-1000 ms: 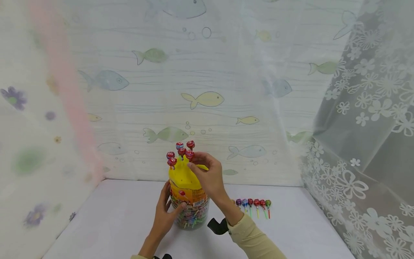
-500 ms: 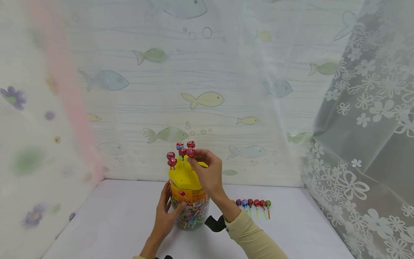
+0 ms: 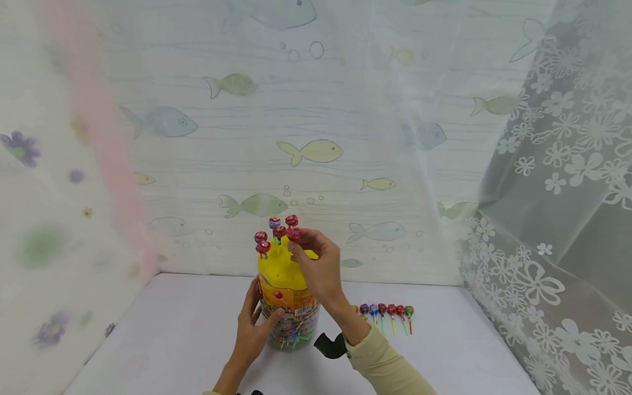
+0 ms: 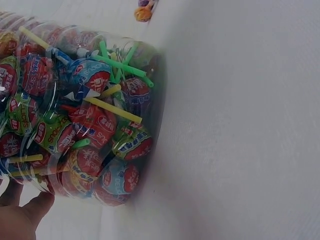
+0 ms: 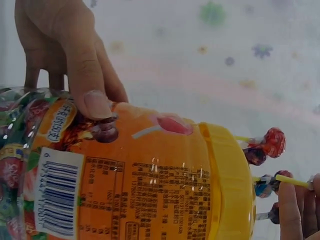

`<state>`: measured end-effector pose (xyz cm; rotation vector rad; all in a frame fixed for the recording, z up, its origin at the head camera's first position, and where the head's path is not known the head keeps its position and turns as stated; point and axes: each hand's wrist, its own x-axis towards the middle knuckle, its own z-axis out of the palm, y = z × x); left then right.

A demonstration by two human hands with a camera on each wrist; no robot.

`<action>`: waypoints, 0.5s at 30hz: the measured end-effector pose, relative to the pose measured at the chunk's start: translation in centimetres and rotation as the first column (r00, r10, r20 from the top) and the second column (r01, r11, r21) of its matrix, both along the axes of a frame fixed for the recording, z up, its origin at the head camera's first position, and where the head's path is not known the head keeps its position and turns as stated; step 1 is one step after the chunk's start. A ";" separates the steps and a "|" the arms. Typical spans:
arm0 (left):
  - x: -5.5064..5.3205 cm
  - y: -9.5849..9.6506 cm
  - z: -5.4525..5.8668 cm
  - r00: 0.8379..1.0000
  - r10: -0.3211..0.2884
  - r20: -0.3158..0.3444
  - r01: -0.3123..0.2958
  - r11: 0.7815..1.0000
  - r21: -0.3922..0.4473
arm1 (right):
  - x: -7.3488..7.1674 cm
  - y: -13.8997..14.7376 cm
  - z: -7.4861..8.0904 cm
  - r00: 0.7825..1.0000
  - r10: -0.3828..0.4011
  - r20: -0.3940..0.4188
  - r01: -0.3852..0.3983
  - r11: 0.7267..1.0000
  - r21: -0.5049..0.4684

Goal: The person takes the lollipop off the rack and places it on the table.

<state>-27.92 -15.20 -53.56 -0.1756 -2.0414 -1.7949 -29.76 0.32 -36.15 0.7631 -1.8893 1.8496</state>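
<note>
A clear plastic candy jar (image 3: 291, 323) with an orange label and a yellow lid (image 3: 282, 271) stands upright on the table, packed with wrapped lollipops (image 4: 92, 120). My left hand (image 3: 253, 329) grips the jar's side, thumb on the front by the label. Several lollipops (image 3: 263, 247) stick up from the lid by their sticks. Over the lid, my right hand (image 3: 320, 266) pinches a lollipop with a red wrapper (image 3: 293, 233). In the right wrist view its yellow stick (image 5: 294, 181) shows at the fingertips, the free end pointing toward the lid.
A row of several loose lollipops (image 3: 392, 310) lies on the white table (image 3: 434, 351) to the right of the jar, partly behind my right forearm. A fish-patterned curtain (image 3: 316, 109) hangs behind, and a flowered lace curtain (image 3: 553, 263) at the right.
My right hand and its lollipop have shifted slightly to the right over the lid. The left hand and the jar stay where they were.
</note>
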 end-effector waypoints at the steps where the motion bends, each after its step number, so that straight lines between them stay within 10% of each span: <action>1: 0.0 0.0 0.0 1.000 0.004 0.003 -0.004 1.000 -0.005 | 0.1 0.1 -0.1 1.000 0.000 0.004 0.000 1.000 0.004; 15: -0.1 -0.5 -0.1 0.999 -0.009 -0.041 0.007 0.999 -0.052 | 1.6 3.1 -3.7 0.999 0.004 0.045 -0.001 0.997 -0.077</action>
